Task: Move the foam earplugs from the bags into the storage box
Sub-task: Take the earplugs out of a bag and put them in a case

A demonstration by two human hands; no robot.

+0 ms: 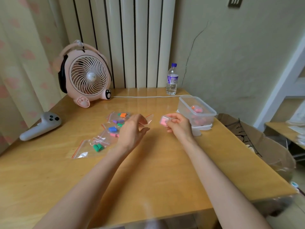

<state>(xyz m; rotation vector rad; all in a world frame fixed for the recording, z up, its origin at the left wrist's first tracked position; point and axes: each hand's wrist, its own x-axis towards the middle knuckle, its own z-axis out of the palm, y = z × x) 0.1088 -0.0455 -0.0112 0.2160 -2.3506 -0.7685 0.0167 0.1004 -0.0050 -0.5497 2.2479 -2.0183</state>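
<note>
My right hand (pixel 178 124) pinches pink foam earplugs (pixel 164 121), which show through a small clear cover, just left of the clear storage box (pixel 206 108). The box holds several pink and orange earplugs and sits on its white lid. My left hand (pixel 133 129) holds an emptied clear zip bag (pixel 147 120) above the table. Left of that hand lie several zip bags with earplugs: orange and green (pixel 123 115), purple (pixel 118 121), blue (pixel 112 129), pink (pixel 113 134) and dark green (pixel 97 147).
A pink desk fan (pixel 87 78) stands at the back left, its white cable (pixel 145 97) running along the back edge. A water bottle (pixel 172 79) stands behind the box. A grey controller (pixel 41 126) lies far left. A cardboard box (pixel 257 141) sits off the table's right edge.
</note>
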